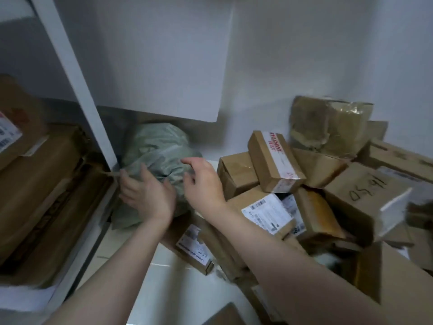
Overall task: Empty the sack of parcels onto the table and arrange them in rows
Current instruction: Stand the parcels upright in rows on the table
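Note:
A bulging grey-green sack sits on the pale floor in the corner, under a white panel. My left hand rests on its lower left side with fingers spread against the fabric. My right hand hovers at the sack's right side, fingers apart and curled toward it, holding nothing. Neither hand has a firm grip that I can see. A heap of brown cardboard parcels lies to the right of the sack. What the sack holds is hidden.
White shelving stands at the left with large cardboard boxes on it. A labelled box lies on the floor below my arms. An open carton marked with handwriting sits at the right. The white wall is behind.

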Motion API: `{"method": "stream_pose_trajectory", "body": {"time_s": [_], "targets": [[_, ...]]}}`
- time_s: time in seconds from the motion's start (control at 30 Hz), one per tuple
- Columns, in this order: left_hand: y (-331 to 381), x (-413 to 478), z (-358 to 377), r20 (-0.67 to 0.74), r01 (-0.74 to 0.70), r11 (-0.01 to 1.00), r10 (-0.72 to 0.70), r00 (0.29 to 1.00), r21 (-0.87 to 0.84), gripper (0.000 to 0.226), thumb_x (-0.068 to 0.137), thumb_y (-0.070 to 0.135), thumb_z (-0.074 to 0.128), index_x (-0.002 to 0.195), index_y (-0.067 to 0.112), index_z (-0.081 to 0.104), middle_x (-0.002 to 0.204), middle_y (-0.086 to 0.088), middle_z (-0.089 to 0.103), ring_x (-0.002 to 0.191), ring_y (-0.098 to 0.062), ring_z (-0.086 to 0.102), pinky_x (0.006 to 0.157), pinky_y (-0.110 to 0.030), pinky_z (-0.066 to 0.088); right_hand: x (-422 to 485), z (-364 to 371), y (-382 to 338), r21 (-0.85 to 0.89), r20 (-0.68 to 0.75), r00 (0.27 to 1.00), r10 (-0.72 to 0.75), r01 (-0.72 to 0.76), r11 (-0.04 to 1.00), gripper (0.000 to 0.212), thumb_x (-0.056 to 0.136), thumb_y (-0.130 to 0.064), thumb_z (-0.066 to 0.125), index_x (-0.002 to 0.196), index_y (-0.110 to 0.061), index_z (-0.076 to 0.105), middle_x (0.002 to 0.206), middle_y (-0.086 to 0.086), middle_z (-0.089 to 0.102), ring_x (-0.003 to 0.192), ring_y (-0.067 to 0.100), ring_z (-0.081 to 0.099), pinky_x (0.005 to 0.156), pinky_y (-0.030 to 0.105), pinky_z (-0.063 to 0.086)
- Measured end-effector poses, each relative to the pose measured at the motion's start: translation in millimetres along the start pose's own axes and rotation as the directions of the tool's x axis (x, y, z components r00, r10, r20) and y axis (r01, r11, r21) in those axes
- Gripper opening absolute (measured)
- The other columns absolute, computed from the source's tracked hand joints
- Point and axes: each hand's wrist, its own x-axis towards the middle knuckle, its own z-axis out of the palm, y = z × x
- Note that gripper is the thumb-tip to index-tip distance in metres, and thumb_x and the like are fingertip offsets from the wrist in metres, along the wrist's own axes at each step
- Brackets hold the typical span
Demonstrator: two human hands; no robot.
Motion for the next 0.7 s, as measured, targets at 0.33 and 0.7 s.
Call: {"method": "stream_pose_trajectory", "body": {"time_s": [0.33,0.7], "targets": [[170,-213,-45,0.251,-0.551,0.828,0.559,0.790,-0.108,0.051,0.092,0.033,0.049,0.141,0.030,0.040,0.151,-0.007,0.030,0.142,-0.029,0.019,0.117,-0.056,0.006,-117,-235,52,-0.441,-0.208,0.975,0.079,-0.166,0.882,0.032,0.091,-0.026,0.051,0.121,-0.023,0.062,0.132,0.001,0.053,0.128,0.025,0.036,0.107,0.040,0.032],[175,-316,-1,0.749,-0.404,0.892,0.124,0.650,0.203,0.095,0.078,0.079,0.002,0.140,0.025,0.050,0.147,-0.010,0.046,0.134,-0.035,0.040,0.111,-0.058,0.027,-257,-324,170,-0.502,-0.026,0.855,0.518,-0.459,0.733,0.056,0.097,-0.058,0.025,0.147,-0.034,0.031,0.159,0.004,0.017,0.146,0.029,0.008,0.111,0.066,0.014]]}}
